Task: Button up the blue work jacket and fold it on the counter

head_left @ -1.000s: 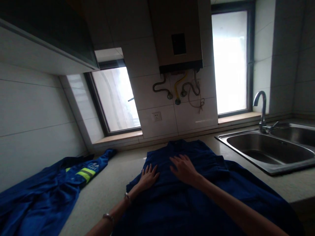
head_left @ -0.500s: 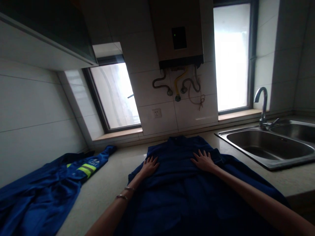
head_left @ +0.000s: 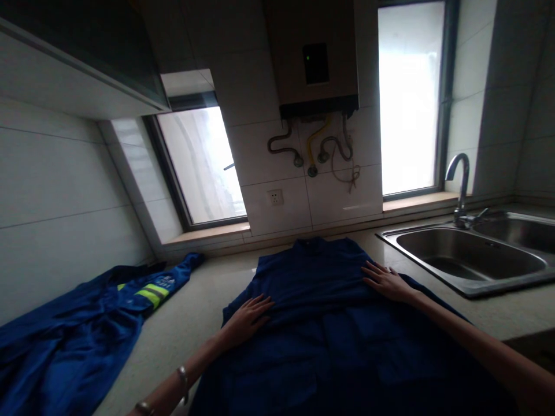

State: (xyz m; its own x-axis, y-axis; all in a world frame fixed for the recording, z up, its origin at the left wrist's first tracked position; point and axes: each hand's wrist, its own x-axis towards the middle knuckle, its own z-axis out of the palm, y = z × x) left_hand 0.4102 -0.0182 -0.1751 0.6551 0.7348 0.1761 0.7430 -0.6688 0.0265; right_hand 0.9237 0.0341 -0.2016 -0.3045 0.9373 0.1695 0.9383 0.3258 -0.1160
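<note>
A dark blue work jacket (head_left: 312, 323) lies spread on the counter in front of me, its collar toward the wall. My left hand (head_left: 249, 316) rests flat on its left part, fingers stretched out and nothing held. On the jacket's upper right side, by the shoulder, lies my right hand (head_left: 387, 281), also flat with fingers apart. The jacket's near end runs out of view at the bottom. Off to the left is a second blue garment (head_left: 78, 335), rumpled, with yellow-green and grey reflective bands.
A steel double sink (head_left: 470, 283) with a faucet (head_left: 463, 185) is set in the pale counter (head_left: 173, 323) on the right. On the wall hang a water heater (head_left: 314, 92) with pipes and a socket (head_left: 275, 197). A cabinet (head_left: 78, 81) juts out at upper left.
Both hands have slid over the jacket: my left hand came nearer and slightly left, my right hand went outward to the right. The jacket looks smoother under the right hand.
</note>
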